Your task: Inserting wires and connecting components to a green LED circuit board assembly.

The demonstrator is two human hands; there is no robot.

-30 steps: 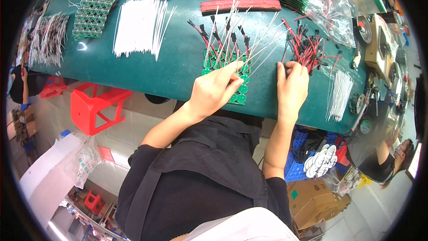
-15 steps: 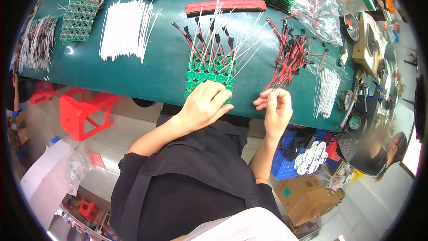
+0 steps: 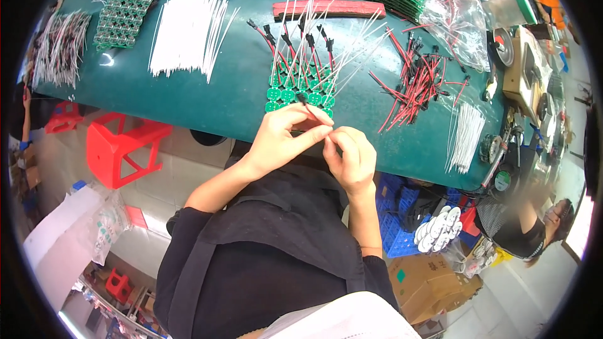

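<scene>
Head: left hand (image 3: 280,138) pinches seemingly plastic-sheathed lead (image 3: 307,106).

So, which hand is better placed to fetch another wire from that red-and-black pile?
Probably the right hand: it is closer to the red-and-black pile, on that side, while the left hand is farther off and seems to grip a black-tipped wire.

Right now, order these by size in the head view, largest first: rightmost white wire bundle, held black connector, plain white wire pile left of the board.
Plain white wire pile
Rightmost white wire bundle
Black connector
</scene>
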